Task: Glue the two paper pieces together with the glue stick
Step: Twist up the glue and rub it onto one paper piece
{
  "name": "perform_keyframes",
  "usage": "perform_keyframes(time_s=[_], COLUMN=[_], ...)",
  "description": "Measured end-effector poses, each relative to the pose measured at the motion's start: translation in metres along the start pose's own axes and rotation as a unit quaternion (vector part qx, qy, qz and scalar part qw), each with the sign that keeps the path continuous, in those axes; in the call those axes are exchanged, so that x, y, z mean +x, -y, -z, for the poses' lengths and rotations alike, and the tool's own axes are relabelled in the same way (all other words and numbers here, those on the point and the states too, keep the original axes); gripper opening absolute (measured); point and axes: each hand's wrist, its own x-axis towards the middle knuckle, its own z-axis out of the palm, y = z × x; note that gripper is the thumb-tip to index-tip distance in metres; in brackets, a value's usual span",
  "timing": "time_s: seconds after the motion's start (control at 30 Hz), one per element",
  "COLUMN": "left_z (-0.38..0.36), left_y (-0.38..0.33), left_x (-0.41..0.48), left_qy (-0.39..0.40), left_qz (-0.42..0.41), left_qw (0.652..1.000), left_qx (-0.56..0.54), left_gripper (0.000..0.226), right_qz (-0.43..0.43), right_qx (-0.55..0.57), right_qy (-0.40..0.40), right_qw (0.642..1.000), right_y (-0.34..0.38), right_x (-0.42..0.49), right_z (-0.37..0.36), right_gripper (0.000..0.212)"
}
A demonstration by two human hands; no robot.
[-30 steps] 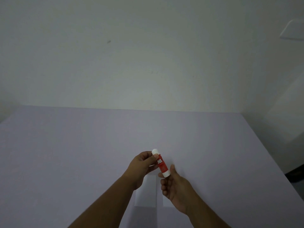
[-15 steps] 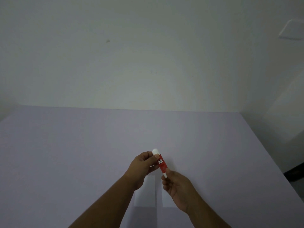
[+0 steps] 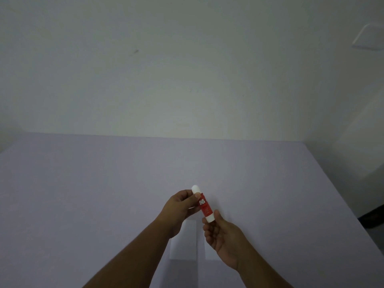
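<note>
A red glue stick (image 3: 204, 206) with white ends is held tilted above the table, its white cap pointing up and away. My left hand (image 3: 180, 208) pinches the cap end between thumb and fingers. My right hand (image 3: 223, 240) holds the white bottom end with thumb and fingertips. Below the hands, two white paper pieces lie side by side on the table: the left piece (image 3: 184, 244) is mostly visible, while the right piece (image 3: 208, 253) is largely hidden under my right hand.
The pale lilac table (image 3: 93, 194) reaches back to a white wall (image 3: 187, 69). Its right edge (image 3: 340, 200) drops off toward a dark floor at the far right.
My right hand has shifted its fingers along the bottom end of the glue stick, and more of the white base shows now. The left hand stays on the cap.
</note>
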Motion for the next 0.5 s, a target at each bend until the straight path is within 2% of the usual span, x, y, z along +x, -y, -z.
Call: perform_keyframes(time_s=[0.13,0.23,0.27,0.33,0.4,0.5], left_z=[-0.001,-0.002,-0.001,0.009,0.028,0.063], left_y=[0.003,0.007,0.008,0.012,0.018,0.036], left_x=[-0.001,-0.002,-0.002,-0.002,-0.004,-0.009], left_qy=[-0.011,-0.002,0.009,0.025,-0.004,-0.011], left_qz=[0.006,0.014,0.018,0.024,0.019,-0.007], left_qw=[1.000,0.999,0.998,0.990,0.963,0.855], left_qx=[0.007,0.038,0.060,0.135,0.270,0.519], left_gripper=[0.015,0.012,0.014,0.031,0.049,0.061], right_qz=[0.008,0.056,0.073,0.097,0.115,0.147], right_qx=[0.015,-0.009,-0.026,-0.059,-0.109,-0.229], right_qy=[0.003,-0.021,-0.039,-0.080,-0.112,-0.126], right_qw=[1.000,0.998,0.996,0.990,0.981,0.954], right_y=[0.000,0.000,0.001,0.004,0.008,0.010], right_x=[0.000,0.002,0.004,0.006,0.008,0.009], right_z=[-0.001,-0.002,-0.001,0.003,0.009,0.020], right_gripper=[0.038,0.030,0.027,0.019,0.014,0.010])
